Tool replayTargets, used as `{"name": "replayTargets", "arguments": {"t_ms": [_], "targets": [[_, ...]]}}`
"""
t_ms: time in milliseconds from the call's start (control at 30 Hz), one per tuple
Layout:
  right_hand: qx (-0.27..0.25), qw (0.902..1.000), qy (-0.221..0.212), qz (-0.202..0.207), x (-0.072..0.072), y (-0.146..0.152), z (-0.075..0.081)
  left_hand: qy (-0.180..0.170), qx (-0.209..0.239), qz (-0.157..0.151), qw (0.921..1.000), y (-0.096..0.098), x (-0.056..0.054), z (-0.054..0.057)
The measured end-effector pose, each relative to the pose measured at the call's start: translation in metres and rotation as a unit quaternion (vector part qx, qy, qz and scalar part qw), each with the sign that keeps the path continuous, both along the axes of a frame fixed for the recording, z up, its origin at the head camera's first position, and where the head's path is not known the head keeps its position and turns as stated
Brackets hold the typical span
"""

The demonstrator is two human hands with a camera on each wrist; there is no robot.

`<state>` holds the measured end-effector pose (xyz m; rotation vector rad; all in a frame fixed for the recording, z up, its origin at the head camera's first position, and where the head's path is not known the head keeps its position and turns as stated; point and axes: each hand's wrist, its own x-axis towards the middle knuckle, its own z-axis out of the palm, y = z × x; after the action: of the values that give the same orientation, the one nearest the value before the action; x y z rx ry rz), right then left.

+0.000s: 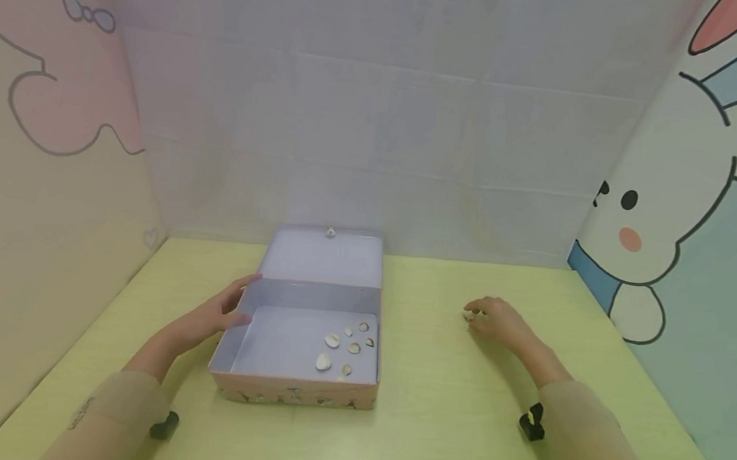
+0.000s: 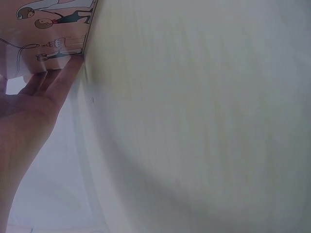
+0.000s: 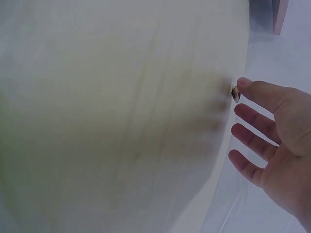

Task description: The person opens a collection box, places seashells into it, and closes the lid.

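Observation:
A pink box (image 1: 295,393) with a pale lining stands on the table, its lid (image 1: 325,255) tipped back. Several small seashells (image 1: 333,340) lie in its right half. My left hand (image 1: 214,312) holds the box's left wall, thumb over the rim and fingers along the outside. In the left wrist view those fingers (image 2: 60,85) lie against the printed pink side (image 2: 48,41). Well right of the box, my right hand (image 1: 496,323) pinches a small seashell (image 3: 235,94) between thumb and forefinger, low over the table; the other fingers are spread and slightly bent.
The light yellow table (image 1: 421,402) runs back to a white sheet wall (image 1: 381,132). Cartoon-printed panels stand at the left (image 1: 60,204) and right (image 1: 712,314). A black clip (image 1: 532,423) sits by the right sleeve, another black piece (image 1: 165,426) by the left sleeve.

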<state>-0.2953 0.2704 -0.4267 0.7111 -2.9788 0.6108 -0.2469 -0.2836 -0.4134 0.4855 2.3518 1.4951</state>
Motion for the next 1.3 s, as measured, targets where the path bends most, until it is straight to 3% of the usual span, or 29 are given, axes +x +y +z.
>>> {"name": "replayTargets", "arguments": {"t_ms": [433,1300], "targets": [[0.005,0.9997,-0.021,0.005,-0.0083,-0.0016,-0.0029,-0.005,0.003,-0.002,1.0000,0.0008,-0.0011,0.0050],[-0.037,0.9985,-0.041,0.004,-0.0079,-0.0028,0.0012,0.004,0.001,-0.005,1.0000,0.0005,-0.0028,0.0102]]}}
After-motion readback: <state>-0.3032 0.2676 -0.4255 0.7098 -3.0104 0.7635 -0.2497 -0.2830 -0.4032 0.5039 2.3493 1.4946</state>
